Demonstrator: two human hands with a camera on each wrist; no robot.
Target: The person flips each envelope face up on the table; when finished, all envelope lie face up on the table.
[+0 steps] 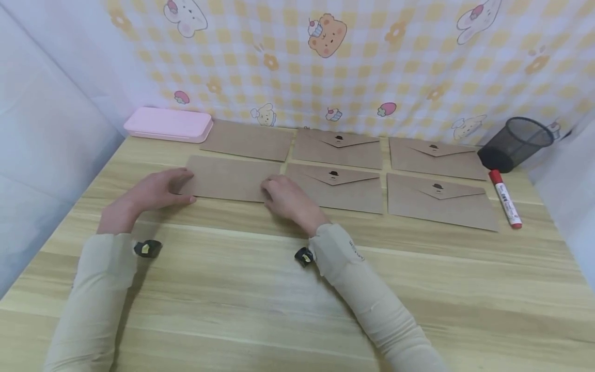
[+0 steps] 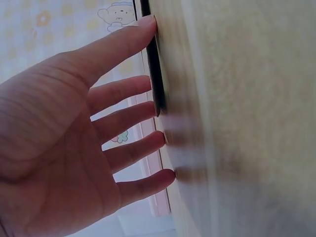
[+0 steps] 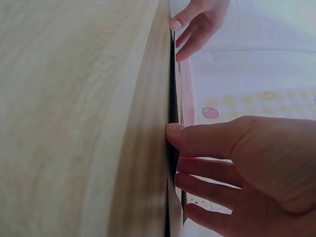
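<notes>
A plain brown envelope (image 1: 230, 178), flap side hidden, lies in the front row at the left. My left hand (image 1: 151, 194) is at its left end, thumb by the near corner. The left wrist view shows the left fingers (image 2: 126, 121) spread and fairly straight, tips down at the table. At the envelope's right end is my right hand (image 1: 289, 201), its fingertips at the edge. Thumb and fingers (image 3: 205, 140) reach down to that edge in the right wrist view. Right beside this hand lies a flap-side-up envelope (image 1: 334, 194) with a hat print.
Behind lie another plain envelope (image 1: 246, 142) and two flapped envelopes (image 1: 321, 150) (image 1: 432, 165). A further flapped envelope (image 1: 441, 209) is front right. A pink case (image 1: 167, 124) stands back left; a mesh pen cup (image 1: 516, 144) and red-capped marker (image 1: 506, 201) are at right.
</notes>
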